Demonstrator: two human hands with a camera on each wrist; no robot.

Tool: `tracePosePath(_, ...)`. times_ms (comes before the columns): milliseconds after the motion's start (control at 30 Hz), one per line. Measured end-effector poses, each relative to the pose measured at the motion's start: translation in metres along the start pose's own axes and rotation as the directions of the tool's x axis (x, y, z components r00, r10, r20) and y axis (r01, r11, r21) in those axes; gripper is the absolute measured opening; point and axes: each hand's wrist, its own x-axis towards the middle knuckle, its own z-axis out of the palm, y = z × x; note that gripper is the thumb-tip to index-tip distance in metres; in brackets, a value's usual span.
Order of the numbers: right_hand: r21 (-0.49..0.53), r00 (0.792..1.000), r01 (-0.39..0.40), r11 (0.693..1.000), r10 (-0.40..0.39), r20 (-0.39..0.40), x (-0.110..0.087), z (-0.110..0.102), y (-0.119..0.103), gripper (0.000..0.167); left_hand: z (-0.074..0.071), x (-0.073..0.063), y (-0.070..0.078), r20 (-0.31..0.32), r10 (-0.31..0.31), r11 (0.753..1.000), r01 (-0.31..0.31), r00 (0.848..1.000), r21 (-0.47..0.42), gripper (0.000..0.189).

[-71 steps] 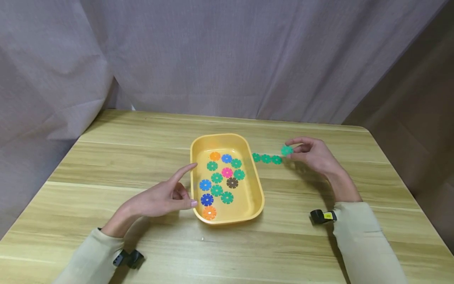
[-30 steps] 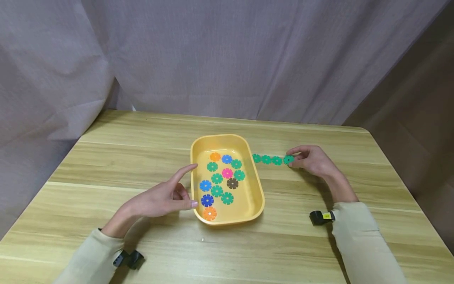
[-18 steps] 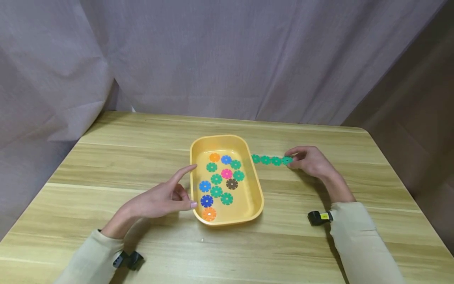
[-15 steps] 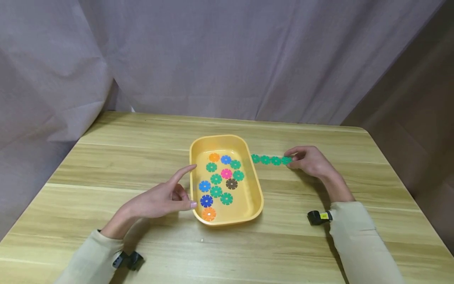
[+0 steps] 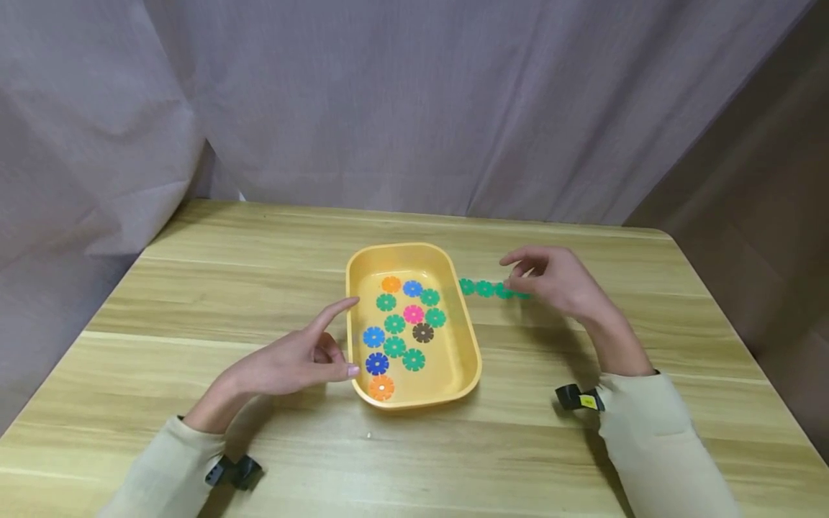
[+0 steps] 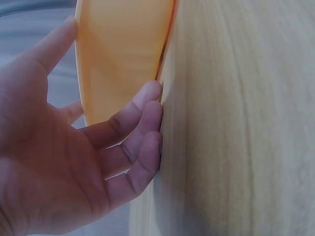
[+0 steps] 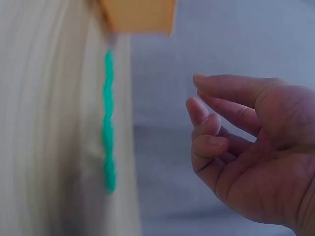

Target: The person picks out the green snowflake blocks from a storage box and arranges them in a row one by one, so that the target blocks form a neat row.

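A yellow tray point(image 5: 447, 370) holds several notched, snowflake-shaped plastic discs in green, blue, orange, pink and brown. My left hand point(image 5: 291, 360) stands at the tray's left side, index finger and thumb touching its rim. In the left wrist view, the other fingers point(image 6: 150, 118) bend loosely near the tabletop beside the tray. To the right of the tray a straight row of green notched discs point(image 5: 484, 288) lies on the table. Above its right end hovers my right hand point(image 5: 557, 284), holding nothing and partly hiding the last disc. The right wrist view shows it apart from the green row point(image 7: 109, 128).
The wooden table point(image 5: 531, 446) extends around the tray. A grey curtain point(image 5: 363, 108) hangs behind its far edge. A tiny white speck point(image 5: 369, 435) lies in front of the tray. Each wrist wears a black camera point(image 5: 234, 473).
The right hand brought a green disc down to the row's right end and pressed it there. It has let go, risen and shifted slightly left. The left hand has stayed put.
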Motion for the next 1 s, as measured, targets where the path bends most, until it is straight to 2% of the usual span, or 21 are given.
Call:
tracePosePath(200,0.043,0.992,0.12,0.992,-0.121,0.025,-0.013,0.018,-0.037,0.026,0.0,0.0,0.0,-0.003,-0.007,1.0,0.007,1.0,0.001,0.102)
tracePosePath(333,0.076,0.973,0.209,0.975,-0.216,0.088,-0.02,0.039,-0.055,0.024,0.0,-0.001,0.0,-0.005,-0.01,1.0,0.01,1.0,0.0,0.102)
tracePosePath(467,0.061,0.949,0.261,0.963,-0.267,0.168,-0.023,0.06,-0.066,0.025,0.0,-0.001,0.0,-0.008,-0.008,1.0,0.008,1.0,-0.007,0.103)
tracePosePath(633,-0.003,0.935,0.296,0.955,-0.289,0.207,-0.023,0.078,-0.069,0.023,0.001,0.0,0.0,-0.006,-0.012,1.0,0.012,1.0,-0.014,0.103)
tracePosePath(833,-0.029,0.938,0.286,0.958,-0.273,0.211,-0.024,0.084,-0.068,0.024,0.001,0.002,0.002,-0.008,-0.012,1.0,0.012,1.0,0.003,0.102)
tracePosePath(1000,-0.063,0.92,0.319,0.946,-0.293,0.259,-0.025,0.092,-0.066,0.021,0.002,0.002,0.002,-0.007,-0.016,1.0,0.016,1.0,-0.003,0.102)
